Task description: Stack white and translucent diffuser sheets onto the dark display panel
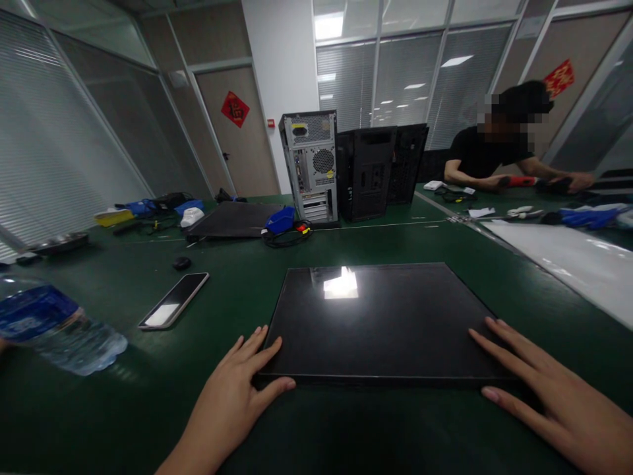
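A flat, glossy black panel (380, 330) lies on the green table in front of me, a ceiling light reflected in its surface. My left hand (240, 376) is at its near left corner, fingers spread, with the index fingertip on the edge and the thumb along the front side. At the near right corner, my right hand (539, 382) has its fingers stretched out over the edge and its thumb just in front. Neither hand is wrapped round the panel. Whether the panel is a case side or a screen I cannot tell.
A phone (175, 302) and a water bottle (57, 326) are to the left. Farther back stand computer cases (316, 165), beside a dark flat panel (232, 220) and a blue-headed cable (281, 221). A co-worker (494, 152) holds a red and black tool (521, 181) behind a white sheet (568, 257).
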Demonstrator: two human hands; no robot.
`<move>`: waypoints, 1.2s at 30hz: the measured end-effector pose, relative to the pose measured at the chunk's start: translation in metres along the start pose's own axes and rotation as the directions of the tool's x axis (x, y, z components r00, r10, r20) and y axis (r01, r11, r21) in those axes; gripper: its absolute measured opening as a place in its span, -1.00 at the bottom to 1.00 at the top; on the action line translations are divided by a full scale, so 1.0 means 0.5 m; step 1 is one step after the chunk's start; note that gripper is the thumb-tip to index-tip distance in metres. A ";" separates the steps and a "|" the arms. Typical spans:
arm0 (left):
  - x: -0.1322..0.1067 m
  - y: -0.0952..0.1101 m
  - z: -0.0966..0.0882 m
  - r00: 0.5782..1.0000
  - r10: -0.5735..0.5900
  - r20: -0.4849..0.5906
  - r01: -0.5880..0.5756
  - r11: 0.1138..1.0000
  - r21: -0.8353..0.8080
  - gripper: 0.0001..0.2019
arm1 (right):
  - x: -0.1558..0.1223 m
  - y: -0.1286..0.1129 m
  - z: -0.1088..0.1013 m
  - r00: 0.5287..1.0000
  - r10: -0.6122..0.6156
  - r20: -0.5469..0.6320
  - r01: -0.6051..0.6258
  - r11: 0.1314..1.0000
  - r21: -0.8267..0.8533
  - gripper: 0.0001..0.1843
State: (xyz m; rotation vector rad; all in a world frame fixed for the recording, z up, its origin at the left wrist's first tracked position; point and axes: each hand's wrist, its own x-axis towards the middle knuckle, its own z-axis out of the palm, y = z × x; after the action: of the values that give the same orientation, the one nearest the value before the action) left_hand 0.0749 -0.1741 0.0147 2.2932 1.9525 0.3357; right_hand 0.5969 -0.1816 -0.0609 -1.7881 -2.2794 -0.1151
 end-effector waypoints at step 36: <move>-0.007 -0.016 0.013 0.996 -0.076 -0.051 0.067 0.985 -0.157 -0.25 | 0.519 -0.245 -0.002 0.997 -0.046 -0.068 0.044 0.998 -0.039 -0.49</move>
State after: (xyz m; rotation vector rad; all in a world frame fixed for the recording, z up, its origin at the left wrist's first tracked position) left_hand 0.0683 -0.1760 0.0061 2.1347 1.9531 0.5319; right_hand 0.4216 0.0332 0.0119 -1.7232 -2.2838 -0.2252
